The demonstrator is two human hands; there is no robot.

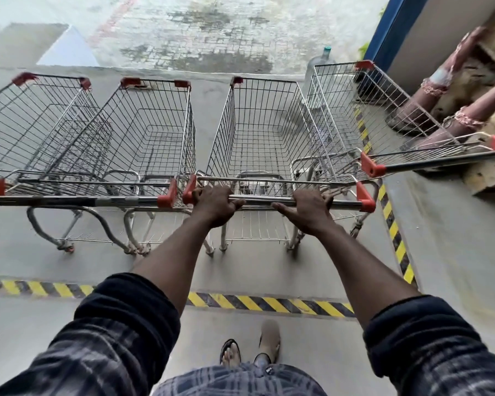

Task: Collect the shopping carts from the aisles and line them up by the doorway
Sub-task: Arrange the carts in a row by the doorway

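Held cart (220, 132) sits third in a row of four, nose pointing at a wet paved yard (200, 32). Left of it, the neighbour cart (143, 130) is tight alongside, with the red handle caps just beside each other and almost no gap. A far-left cart (35, 121) overlaps that neighbour. Right of the held cart, an angled cart (363, 107) crowds its right wall; can't tell if they touch. A water bottle (322, 67) stands beyond that one, by a blue frame (383, 32). Open floor lies behind the held cart, crossed by striped tape (269, 304); a second tape strip (395, 230) runs along its right, near the rear wheel.

The handle bar (262, 200) lies across under both palms. Left hand (216, 205) is at the bar's left end, next to the red cap, with its fingers curled fully over the bar in a tight grip. Right hand (307, 210) is right of the bar's middle, well short of the right cap, with its fingers hooked over the top and the thumb stretched along the bar toward the left hand.
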